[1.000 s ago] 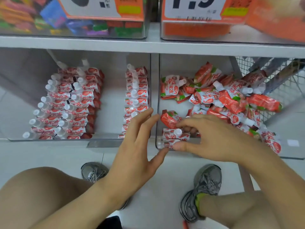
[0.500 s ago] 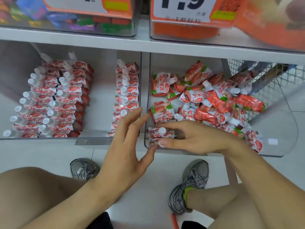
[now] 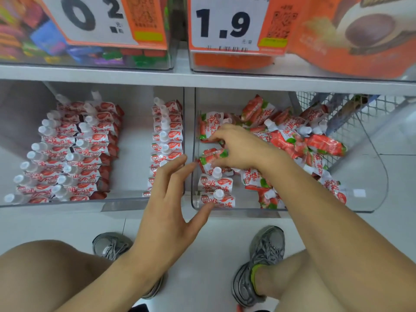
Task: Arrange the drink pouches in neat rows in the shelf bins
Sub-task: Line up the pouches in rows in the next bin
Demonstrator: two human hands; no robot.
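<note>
Left of the divider (image 3: pixel 188 140), the left bin (image 3: pixel 67 202) holds drink pouches (image 3: pixel 74 152) in neat rows, caps up. Your left hand (image 3: pixel 167 210) hovers before the divider, fingers spread and released, grasping nothing. Right of the divider, your right hand (image 3: pixel 236 147) reaches into the right bin (image 3: pixel 371 176), fingers curled on a loose pouch (image 3: pixel 210 157) behind two aligned pouches (image 3: pixel 216 190) beside the jumbled heap (image 3: pixel 292 140).

Bare arms and legs, with worn grey lace-up trainers (image 3: pixel 258 264) (a yellow-green sock (image 3: pixel 255 275) shows at the right ankle).
</note>
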